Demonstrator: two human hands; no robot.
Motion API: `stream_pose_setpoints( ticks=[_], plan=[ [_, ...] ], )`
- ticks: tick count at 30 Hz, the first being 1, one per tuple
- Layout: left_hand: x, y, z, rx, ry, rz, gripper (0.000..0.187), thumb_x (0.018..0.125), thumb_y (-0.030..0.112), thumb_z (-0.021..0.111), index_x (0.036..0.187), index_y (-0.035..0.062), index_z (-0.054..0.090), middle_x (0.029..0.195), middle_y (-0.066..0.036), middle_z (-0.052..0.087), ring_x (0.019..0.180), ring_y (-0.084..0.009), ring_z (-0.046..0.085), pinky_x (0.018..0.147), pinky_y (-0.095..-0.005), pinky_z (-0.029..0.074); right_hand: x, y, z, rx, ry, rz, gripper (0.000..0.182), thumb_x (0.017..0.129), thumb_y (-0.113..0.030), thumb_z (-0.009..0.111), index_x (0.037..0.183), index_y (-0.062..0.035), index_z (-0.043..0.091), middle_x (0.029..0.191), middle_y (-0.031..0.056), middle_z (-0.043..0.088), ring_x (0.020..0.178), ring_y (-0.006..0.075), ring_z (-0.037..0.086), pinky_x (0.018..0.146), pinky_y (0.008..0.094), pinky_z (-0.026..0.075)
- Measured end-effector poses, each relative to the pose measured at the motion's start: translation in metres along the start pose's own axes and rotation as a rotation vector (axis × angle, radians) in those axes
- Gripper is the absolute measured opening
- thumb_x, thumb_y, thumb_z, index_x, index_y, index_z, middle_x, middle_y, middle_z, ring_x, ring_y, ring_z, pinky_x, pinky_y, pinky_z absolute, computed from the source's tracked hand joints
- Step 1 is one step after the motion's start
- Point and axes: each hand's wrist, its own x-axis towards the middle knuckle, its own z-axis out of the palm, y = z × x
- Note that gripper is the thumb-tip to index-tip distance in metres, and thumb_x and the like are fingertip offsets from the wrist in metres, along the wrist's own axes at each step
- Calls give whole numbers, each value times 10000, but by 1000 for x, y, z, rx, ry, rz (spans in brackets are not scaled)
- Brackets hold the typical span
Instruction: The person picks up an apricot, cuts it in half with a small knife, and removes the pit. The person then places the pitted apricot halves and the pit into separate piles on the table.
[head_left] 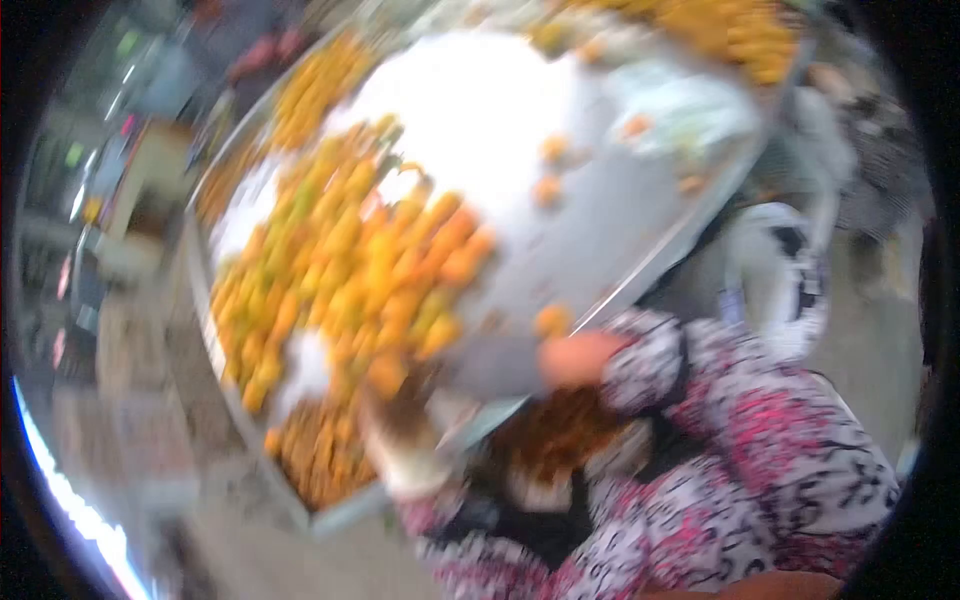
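Note:
Motion blur smears both hands at the near edge of a metal table [610, 235]. A heap of small round orange-yellow fruits [350, 250] lies on it, just beyond them. My right hand [490, 365] wears a grey glove and reaches in from the right. Close below it is my left hand [400, 435], in a pale covering, near an orange fruit [385, 375] that its fingertips overlap in this view. I cannot tell whether either hand grips anything. One loose fruit [552, 320] rests beside my right wrist. Patterned white, pink and black sleeves [780, 430] cover my arms.
Brown-orange pieces [560, 430] lie below my right wrist, near my lap. A darker orange pile [320, 455] fills the table's near left corner. A pale plastic bag [685, 105] lies at the far right. Another person [880, 150] is beyond the right edge.

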Motion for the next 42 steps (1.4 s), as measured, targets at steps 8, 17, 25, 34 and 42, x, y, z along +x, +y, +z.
stream_pose_setpoints(
  ticks=[8,17,25,34,42],
  plan=[
    [21,-19,5,309,-406,191,430,889,250,489,1263,51,419,1108,-144,569,1014,-282,554,882,-418,428,-22,-10,-23,-52,68,-16,411,859,-417,452,981,-49,588,856,190,627,816,369,600,739,448,457],
    [28,-33,26,792,-494,458,280,893,230,501,1109,52,517,968,-104,604,908,-210,582,798,-371,453,-13,6,4,110,313,-70,359,851,-347,465,890,-18,604,847,176,629,798,343,613,717,446,472],
    [26,-16,7,-9,249,172,339,950,330,448,1072,31,550,1041,-88,575,977,-142,527,859,-282,398,24,28,37,-171,578,-367,340,907,-346,446,917,-30,572,825,157,634,785,252,632,642,388,499],
    [20,-5,-21,1013,95,486,338,906,13,429,1214,134,495,1132,-149,532,960,-228,561,784,-301,475,2,-3,6,36,241,-155,423,907,-412,469,1025,-11,532,831,213,607,810,351,603,697,421,466],
    [22,-21,23,-82,277,176,291,922,151,488,1179,14,470,1024,-112,594,812,-185,585,727,-289,495,17,-11,47,200,458,36,375,913,-398,448,938,-34,532,810,218,604,788,381,591,678,455,457]
  ],
)
